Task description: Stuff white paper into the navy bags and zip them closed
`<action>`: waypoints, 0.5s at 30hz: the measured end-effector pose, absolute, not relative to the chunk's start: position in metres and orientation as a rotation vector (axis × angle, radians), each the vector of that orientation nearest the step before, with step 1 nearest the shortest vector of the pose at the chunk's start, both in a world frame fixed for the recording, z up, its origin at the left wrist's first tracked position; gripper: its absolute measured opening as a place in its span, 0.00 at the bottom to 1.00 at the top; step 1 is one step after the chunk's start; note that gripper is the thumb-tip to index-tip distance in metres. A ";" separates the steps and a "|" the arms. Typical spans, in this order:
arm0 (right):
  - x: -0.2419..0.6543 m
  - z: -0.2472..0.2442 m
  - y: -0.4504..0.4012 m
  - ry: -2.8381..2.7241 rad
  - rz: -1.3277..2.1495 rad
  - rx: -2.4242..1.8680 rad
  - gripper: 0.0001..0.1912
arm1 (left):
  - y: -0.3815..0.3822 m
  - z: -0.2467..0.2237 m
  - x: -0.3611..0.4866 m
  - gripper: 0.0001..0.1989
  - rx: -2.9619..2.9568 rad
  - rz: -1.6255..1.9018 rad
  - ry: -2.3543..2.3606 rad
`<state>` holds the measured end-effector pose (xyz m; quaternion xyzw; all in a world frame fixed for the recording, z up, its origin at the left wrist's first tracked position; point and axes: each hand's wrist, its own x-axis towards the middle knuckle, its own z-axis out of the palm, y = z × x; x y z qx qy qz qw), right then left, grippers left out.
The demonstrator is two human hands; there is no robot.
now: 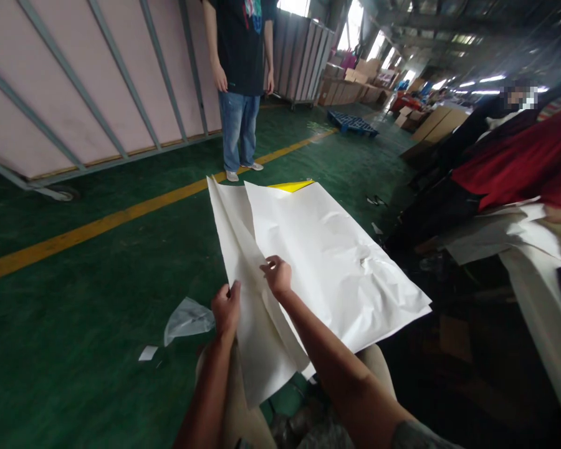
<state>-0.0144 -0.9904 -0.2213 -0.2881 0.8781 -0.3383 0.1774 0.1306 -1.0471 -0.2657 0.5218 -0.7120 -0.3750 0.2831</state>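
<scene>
Containers: two wheeled barred carts, the near one (161, 62) at your left and the far one (300, 59) behind the standing person (240, 56); you cannot see their contents. Cardboard boxes (334, 92) stack beyond, too blurred to count. The white paper (327, 249) lies over your knees, layered, its left part folded; one yellow piece (293, 186) shows at its far edge. Left hand (227, 310): grip holds the paper's left edge, thumb on top. Right hand (277, 275): grip narrow at the fold; cannot tell whether it pinches. Floor (98, 305): one clear plastic piece (188, 321), one blue pallet (353, 123).
</scene>
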 end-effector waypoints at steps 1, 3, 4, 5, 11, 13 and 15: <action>-0.014 -0.221 -0.989 2.513 -0.988 -0.905 0.20 | -1.047 -0.265 0.131 0.21 1.381 -0.995 -1.916; -0.012 -0.219 -0.987 2.527 -0.946 -1.128 0.27 | -1.047 -0.262 0.131 0.20 1.363 -0.975 -1.937; -0.010 -0.217 -0.988 2.506 -0.882 -1.228 0.28 | -1.046 -0.261 0.130 0.20 1.362 -0.961 -1.948; -0.008 -0.215 -0.989 2.478 -0.815 -1.298 0.27 | -1.045 -0.259 0.129 0.20 1.366 -0.945 -1.960; 0.005 -0.198 -1.006 2.432 -0.624 -1.171 0.17 | -1.034 -0.250 0.118 0.13 1.353 -0.840 -2.163; 0.009 -0.193 -1.012 2.455 -0.580 -1.169 0.19 | -1.029 -0.247 0.114 0.12 1.362 -0.815 -2.230; 0.012 -0.190 -1.016 2.495 -0.513 -1.176 0.18 | -1.026 -0.246 0.110 0.12 1.366 -0.807 -2.283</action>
